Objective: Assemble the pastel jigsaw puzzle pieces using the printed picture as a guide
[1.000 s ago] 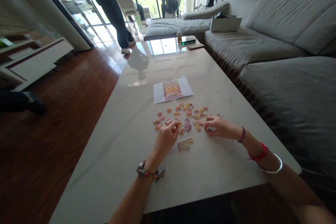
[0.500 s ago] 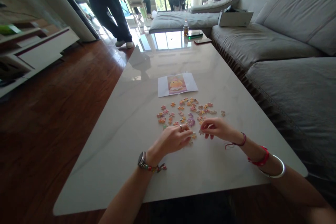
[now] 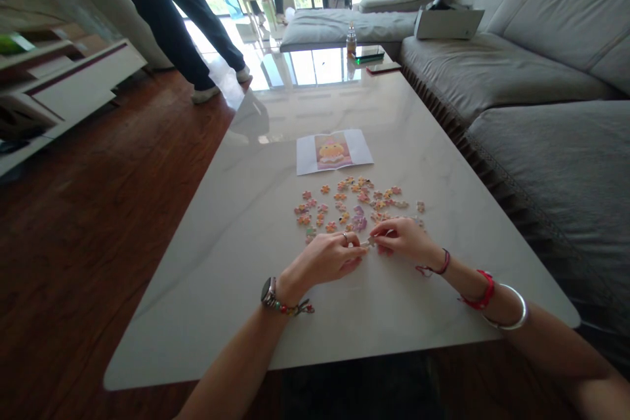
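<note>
Several loose jigsaw pieces lie scattered on a pale marble coffee table. Beyond them lies a reference picture on white paper. My left hand and my right hand meet just in front of the scatter, fingers curled in a pinch. Between their fingertips sits a small joined patch of puzzle pieces, touched by both hands. The patch is mostly hidden by my fingers.
A grey sofa runs along the table's right side, with a white box on it. A small bottle and a phone sit at the table's far end. A person's legs stand on the wooden floor at far left.
Both hands drew together from apart and now meet over the joined patch that lay alone near the table's front. The standing person stepped left.
</note>
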The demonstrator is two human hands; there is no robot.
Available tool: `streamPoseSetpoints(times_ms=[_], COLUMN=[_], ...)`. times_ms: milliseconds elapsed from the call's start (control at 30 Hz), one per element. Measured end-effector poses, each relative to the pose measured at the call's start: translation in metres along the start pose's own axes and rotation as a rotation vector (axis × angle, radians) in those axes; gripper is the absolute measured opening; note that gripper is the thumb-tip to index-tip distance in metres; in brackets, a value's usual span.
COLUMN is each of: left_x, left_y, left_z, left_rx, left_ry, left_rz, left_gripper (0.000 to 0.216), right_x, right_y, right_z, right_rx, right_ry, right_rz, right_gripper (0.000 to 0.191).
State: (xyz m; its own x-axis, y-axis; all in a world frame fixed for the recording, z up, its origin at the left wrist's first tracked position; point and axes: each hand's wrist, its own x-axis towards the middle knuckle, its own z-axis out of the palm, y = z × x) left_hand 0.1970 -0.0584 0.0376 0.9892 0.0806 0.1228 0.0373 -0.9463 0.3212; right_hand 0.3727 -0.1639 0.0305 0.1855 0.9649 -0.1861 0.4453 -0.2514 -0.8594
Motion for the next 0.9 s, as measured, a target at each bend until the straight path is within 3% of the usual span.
streamPoseSetpoints(times_ms=[233,500,633,733,900], left_x=[0.000,0.000,0.000,0.000,0.001], left_y=[0.000,-0.001,-0.001,-0.001,-0.002], left_z=[0.000,0.003,0.002,0.002,0.002], left_rx=[0.017,0.006,0.021,0.056,0.060], left_ry=[-0.024,-0.009,-0.023,-0.026,0.034], left_rz=[-0.008,-0.013,-0.012,-0.005,0.030], left_gripper=[0.027,0.029,0.029,0.028,0.025], right_x=[-0.002,0.000,0.002,0.001,-0.009], right_y=[-0.010,-0.008,-0.003,0.000,0.008], right_z=[0.002,0.005,0.004,-0.011,-0.073], right_rx=[-0.283,-0.297,-0.218,-0.125,-0.218], right_ry=[0.088,0.097,0.037,0.007,0.046], right_rz=[-0.041,-0.034,-0.038,-0.034,0.014], right_gripper=[0.011,0.008,0.011,0.017,0.020])
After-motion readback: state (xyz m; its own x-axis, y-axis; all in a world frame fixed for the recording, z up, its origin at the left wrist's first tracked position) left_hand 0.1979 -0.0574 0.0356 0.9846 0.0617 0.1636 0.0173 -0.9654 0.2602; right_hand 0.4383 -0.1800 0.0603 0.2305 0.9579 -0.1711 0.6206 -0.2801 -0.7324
